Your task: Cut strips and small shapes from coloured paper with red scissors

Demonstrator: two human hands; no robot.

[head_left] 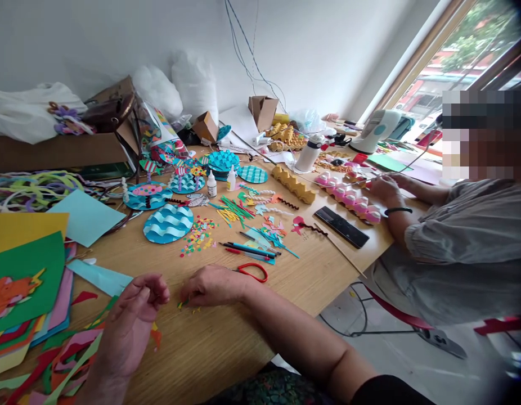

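My left hand [131, 315] is raised over the near edge of the table, palm turned inward and fingers loosely curled, with nothing visible in it. To its right, my right hand [216, 286] reaches down to the tabletop with its fingers drawn together. Small green and yellow paper scraps [182, 305] lie at its fingertips; whether any are pinched is hidden. Red-handled scissors [254, 272] rest just beyond that wrist, their blades mostly covered by the hand. Pens and pencils [250, 250] lie behind them, near a scatter of coloured paper dots [198, 235].
Coloured paper sheets [28, 270] and cut strips [70, 360] cover the left side. Blue wavy paper discs [168, 223], glue bottles [211, 184] and painted egg-carton strips [347, 197] stand farther back. A phone [341, 226] lies near a co-worker's hands [385, 188] at right.
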